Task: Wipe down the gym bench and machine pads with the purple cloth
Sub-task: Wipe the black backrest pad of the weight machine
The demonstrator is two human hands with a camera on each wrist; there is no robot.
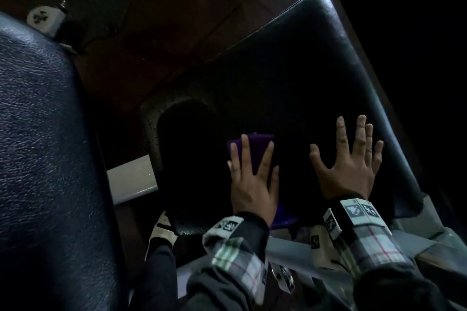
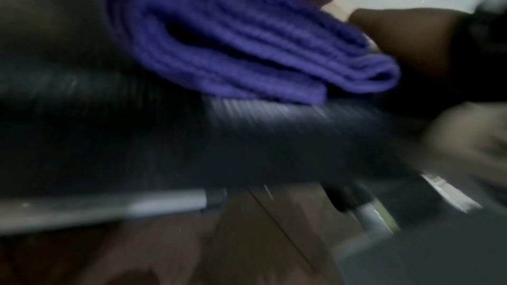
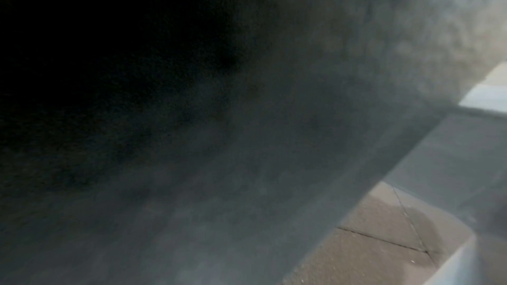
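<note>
From my right wrist I see mostly the dark bench pad [image 3: 219,138], blurred and grainy, black at the upper left and greyer toward the right. Beyond its edge at the lower right lies brown tiled floor [image 3: 384,235] with thin seams, and a pale frame piece [image 3: 485,96] shows at the right edge

Ribbed purple cloth [image 2: 247,51]; glossy bench pad [image 1: 328,58]

purple cloth [image 1: 254,150]: folded in layers, flat on pad under left hand [image 1: 252,179], edges out past fingertips and wrist | bench pad [image 1: 316,70]: black, glossy, under both hands, running ahead of right hand [image 1: 350,159] | second pad [image 1: 38,134]: dark, textured, well left of left hand
</note>
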